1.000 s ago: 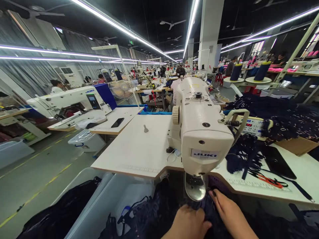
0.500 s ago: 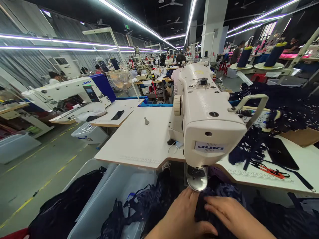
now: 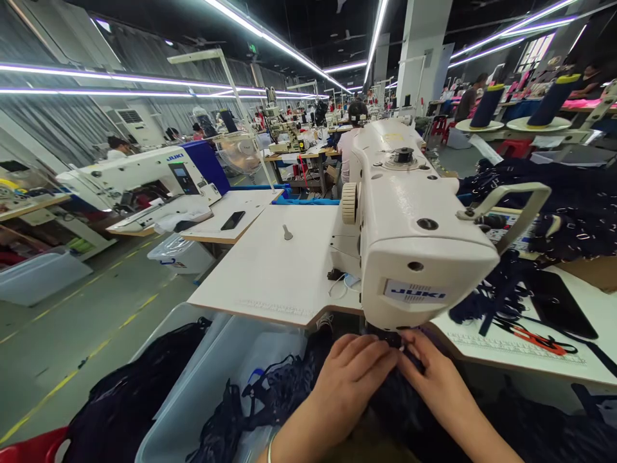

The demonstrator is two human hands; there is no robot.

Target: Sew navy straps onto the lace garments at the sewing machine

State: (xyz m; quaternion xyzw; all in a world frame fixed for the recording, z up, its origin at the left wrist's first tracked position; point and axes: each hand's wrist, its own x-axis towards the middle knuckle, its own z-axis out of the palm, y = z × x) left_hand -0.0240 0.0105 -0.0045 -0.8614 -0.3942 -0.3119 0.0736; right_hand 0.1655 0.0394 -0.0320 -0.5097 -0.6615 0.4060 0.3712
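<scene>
A white JUKI sewing machine (image 3: 409, 225) stands on a white table (image 3: 274, 263) in front of me. Under its head lies dark navy lace fabric (image 3: 395, 411). My left hand (image 3: 344, 379) rests on that fabric with its fingers curled, fingertips up against the needle area. My right hand (image 3: 431, 379) lies beside it, fingers pinched on the same fabric right below the machine head. The needle and presser foot are hidden behind my fingers.
A pale plastic bin (image 3: 202, 386) at lower left holds more dark lace. Red-handled scissors (image 3: 540, 341), a black phone (image 3: 559, 302) and piled dark fabric (image 3: 554, 199) lie on the right. Another JUKI machine (image 3: 139, 180) and other workers fill the left and back.
Both hands have slid forward with the fabric, up to the machine head, and now cover the presser foot. The camera has dipped closer to the machine.
</scene>
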